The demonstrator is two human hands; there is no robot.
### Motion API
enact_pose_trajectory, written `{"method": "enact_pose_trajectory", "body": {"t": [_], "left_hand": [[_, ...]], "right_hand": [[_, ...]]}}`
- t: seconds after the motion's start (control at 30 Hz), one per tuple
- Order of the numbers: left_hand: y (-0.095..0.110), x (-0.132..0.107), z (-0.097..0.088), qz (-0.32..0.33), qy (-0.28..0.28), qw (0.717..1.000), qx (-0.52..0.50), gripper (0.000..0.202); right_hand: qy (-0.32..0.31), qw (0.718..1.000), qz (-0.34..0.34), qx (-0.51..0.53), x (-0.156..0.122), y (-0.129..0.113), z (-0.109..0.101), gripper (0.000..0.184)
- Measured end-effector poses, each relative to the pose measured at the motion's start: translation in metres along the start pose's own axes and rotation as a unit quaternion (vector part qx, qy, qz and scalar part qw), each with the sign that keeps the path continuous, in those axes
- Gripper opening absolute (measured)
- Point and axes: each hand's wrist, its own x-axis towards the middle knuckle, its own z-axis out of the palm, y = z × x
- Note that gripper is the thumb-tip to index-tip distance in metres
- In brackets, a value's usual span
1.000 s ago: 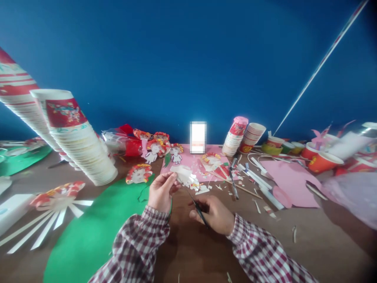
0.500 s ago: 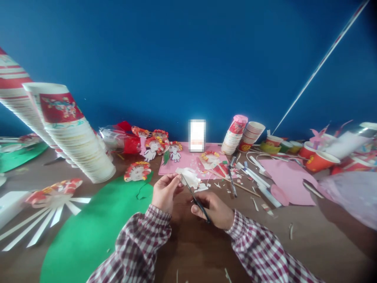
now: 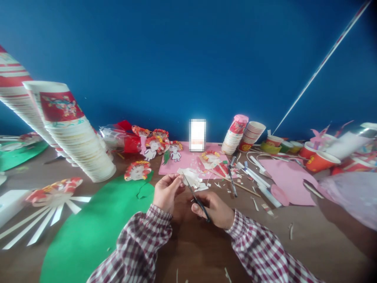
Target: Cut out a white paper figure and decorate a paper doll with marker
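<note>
My left hand point(image 3: 167, 191) pinches a small white paper cut-out point(image 3: 191, 176) by its near edge, just above the brown table. My right hand point(image 3: 214, 208) is closed round the black handles of a pair of scissors point(image 3: 196, 197). The blades point up and to the left, and their tips reach the paper right beside my left fingertips. Both sleeves are red and white check.
A leaning stack of paper cups point(image 3: 75, 133) stands at left, with a green sheet point(image 3: 88, 228) in front of it. Pink sheets point(image 3: 290, 179), pens, paper dolls point(image 3: 138, 170), more cups point(image 3: 241, 135) and paper scraps lie around. A blue wall rises behind.
My hands have drawn closer together. The scissor blades have swung up and left to meet the white paper; the paper now sits slightly lower and nearer to me.
</note>
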Motion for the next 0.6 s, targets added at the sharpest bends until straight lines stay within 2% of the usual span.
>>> {"method": "enact_pose_trajectory", "body": {"t": [0.6], "left_hand": [[-0.0016,-0.0007,-0.0011,-0.015,-0.026,0.999,-0.010,0.029]], "right_hand": [[0.000,1.000,-0.001,-0.004,0.0004,-0.0026,-0.0010,0.035]]}}
